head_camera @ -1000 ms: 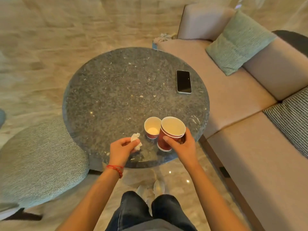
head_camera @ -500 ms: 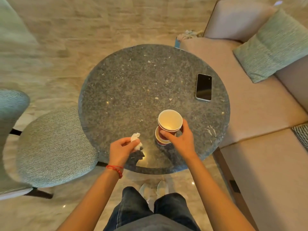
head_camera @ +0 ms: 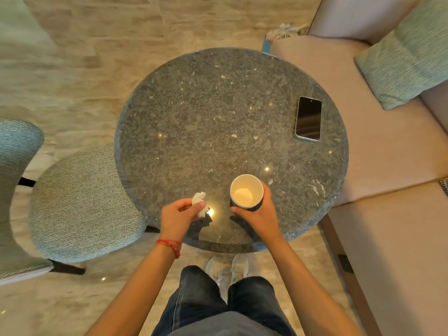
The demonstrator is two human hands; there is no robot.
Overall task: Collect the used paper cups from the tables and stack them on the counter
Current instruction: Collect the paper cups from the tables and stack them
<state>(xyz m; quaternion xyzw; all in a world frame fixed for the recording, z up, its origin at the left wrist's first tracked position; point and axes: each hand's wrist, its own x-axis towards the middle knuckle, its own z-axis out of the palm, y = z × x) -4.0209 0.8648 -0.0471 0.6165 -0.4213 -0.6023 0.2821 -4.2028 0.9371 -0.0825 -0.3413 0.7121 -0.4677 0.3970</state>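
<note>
left hand (head_camera: 178, 215): fingers pinched, arm forward | right hand (head_camera: 260, 213): fingers curled, gripping

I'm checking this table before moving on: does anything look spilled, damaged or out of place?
No spill or damage shows. A phone lies alone near the round table's far right edge, easy to leave behind. The left hand pinches a crumpled tissue; the right hand holds the upright paper cup.
</note>
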